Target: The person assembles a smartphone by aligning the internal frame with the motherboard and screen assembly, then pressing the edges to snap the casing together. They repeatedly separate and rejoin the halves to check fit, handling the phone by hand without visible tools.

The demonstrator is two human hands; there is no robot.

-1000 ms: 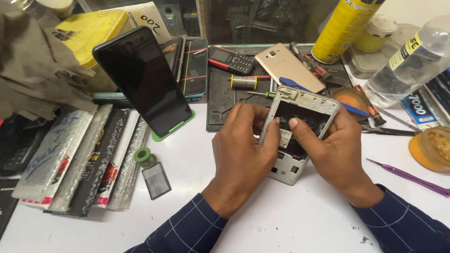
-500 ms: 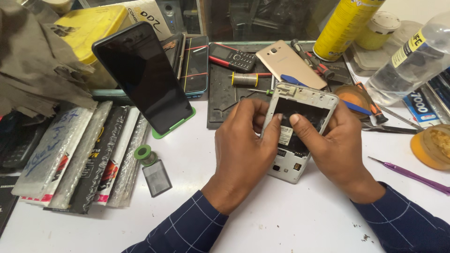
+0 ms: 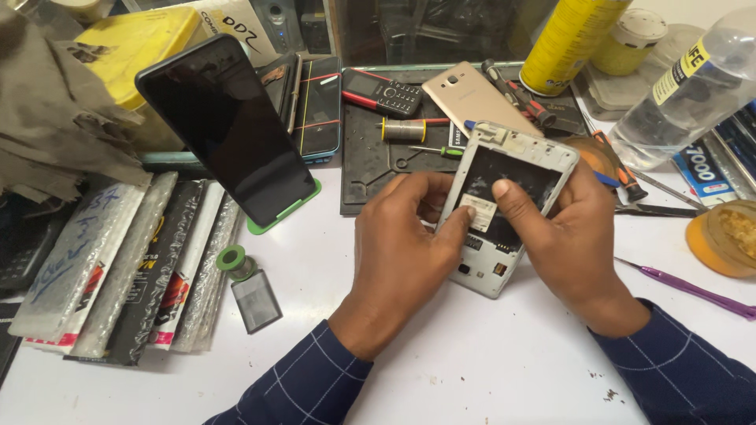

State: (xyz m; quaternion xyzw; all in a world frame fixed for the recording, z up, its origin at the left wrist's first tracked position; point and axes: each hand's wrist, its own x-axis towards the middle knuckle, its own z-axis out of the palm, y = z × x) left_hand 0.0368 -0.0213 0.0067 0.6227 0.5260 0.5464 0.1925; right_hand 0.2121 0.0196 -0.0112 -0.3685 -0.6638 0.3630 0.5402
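Observation:
A white opened phone body (image 3: 504, 208) with its back cover off is tilted up off the white table, lower end resting on it. My left hand (image 3: 402, 244) grips its left edge, thumb tip on a small white label inside the dark battery bay. My right hand (image 3: 563, 232) holds the right edge, thumb pressed into the bay. A gold back cover (image 3: 465, 94) lies behind on a dark work mat (image 3: 370, 169).
A black smartphone (image 3: 228, 130) leans on a green stand at the left. Bubble-wrapped packets (image 3: 118, 260), a solder spool (image 3: 234, 261), a small keypad phone (image 3: 386, 93), screwdrivers, a yellow spray can (image 3: 563, 43), a clear bottle (image 3: 685, 90) and a purple pry tool (image 3: 693, 289) surround the hands.
The phone body has tipped a little more upright and my thumbs have shifted inside the battery bay. The view has moved slightly.

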